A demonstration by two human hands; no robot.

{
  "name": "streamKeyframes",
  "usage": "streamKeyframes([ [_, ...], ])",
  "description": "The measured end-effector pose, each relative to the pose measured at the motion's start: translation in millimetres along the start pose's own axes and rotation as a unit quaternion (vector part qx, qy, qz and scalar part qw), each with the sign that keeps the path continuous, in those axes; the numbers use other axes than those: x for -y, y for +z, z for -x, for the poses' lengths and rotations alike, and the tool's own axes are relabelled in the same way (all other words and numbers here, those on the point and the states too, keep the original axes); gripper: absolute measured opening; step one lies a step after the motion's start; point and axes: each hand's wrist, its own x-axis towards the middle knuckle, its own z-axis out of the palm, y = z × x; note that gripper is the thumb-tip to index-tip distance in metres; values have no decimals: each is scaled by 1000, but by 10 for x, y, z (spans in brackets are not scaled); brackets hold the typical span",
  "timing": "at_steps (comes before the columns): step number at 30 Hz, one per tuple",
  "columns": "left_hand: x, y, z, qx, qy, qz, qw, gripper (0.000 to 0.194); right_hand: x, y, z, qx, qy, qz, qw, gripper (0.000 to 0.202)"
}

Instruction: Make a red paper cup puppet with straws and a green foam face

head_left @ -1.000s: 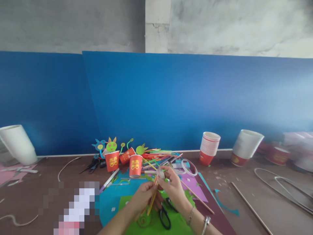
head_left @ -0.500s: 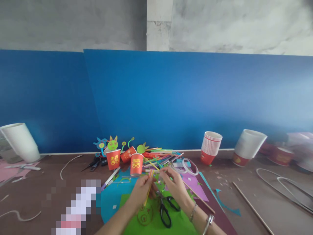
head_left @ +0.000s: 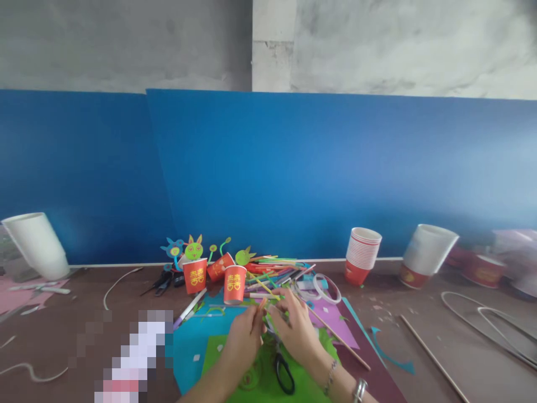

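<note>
Head view: left hand [head_left: 244, 337] clamps orange straw [head_left: 262, 305]; right hand [head_left: 297, 326] grip, cannot tell; paper cups [head_left: 363, 253] nested in stack

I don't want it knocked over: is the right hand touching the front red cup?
Apart: the head view shows a clear gap between the right hand and the front red cup.

Tilted orange strip [head_left: 262, 305], mostly hidden

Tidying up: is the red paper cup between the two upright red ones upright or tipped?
Tipped: the red paper cup slants, its rim toward the upper right.
</note>
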Motion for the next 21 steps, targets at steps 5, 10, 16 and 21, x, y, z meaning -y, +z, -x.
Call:
streamKeyframes([
  [5, -71, -12, 54, -14, 24, -91, 995, 36, -26, 50, 33, 0, -14, 11, 1000, 23],
  [10, -96, -5, 66, -11, 36, -124, 992, 35, -34, 78, 43, 2, -12, 9, 1000, 19],
  [16, -107, -6, 94, -11, 49, -163, 985, 34, -62, 106, 48, -28, -18, 33, 999, 17],
  [21, -142, -24, 119, -10, 63, -182, 981, 34, -77, 113, 45, -26, -17, 42, 999, 17],
])
